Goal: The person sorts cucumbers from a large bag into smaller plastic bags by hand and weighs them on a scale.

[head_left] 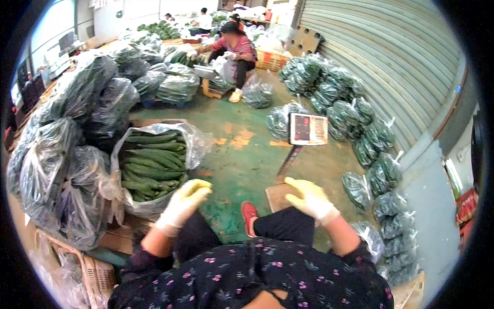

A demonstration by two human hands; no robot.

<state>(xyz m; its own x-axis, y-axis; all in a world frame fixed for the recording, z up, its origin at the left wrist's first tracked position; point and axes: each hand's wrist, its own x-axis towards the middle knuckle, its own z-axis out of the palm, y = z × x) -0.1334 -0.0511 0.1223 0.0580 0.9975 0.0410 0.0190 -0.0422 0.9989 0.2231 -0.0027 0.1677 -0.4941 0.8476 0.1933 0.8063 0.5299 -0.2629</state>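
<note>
My left hand point(186, 202), in a thin pale glove, hovers at the near right edge of a large open plastic bag point(198, 147). Long green cucumbers point(154, 164) lie stacked inside that bag. The left fingers curve loosely with nothing between them. On the other side, my right hand point(310, 198), gloved the same way, has its fingers apart and is empty. It overlaps the platform point(278, 198) of a weighing scale in this view. The scale's display head point(308, 129) stands on a tilted post just beyond that hand.
Full bags of green produce point(67, 170) are piled on the left. Tied bags point(383, 172) line the roller shutter point(386, 62) on the right. A co-worker point(234, 51) sits ahead near another scale point(206, 72). A plastic crate point(98, 273) is at lower left.
</note>
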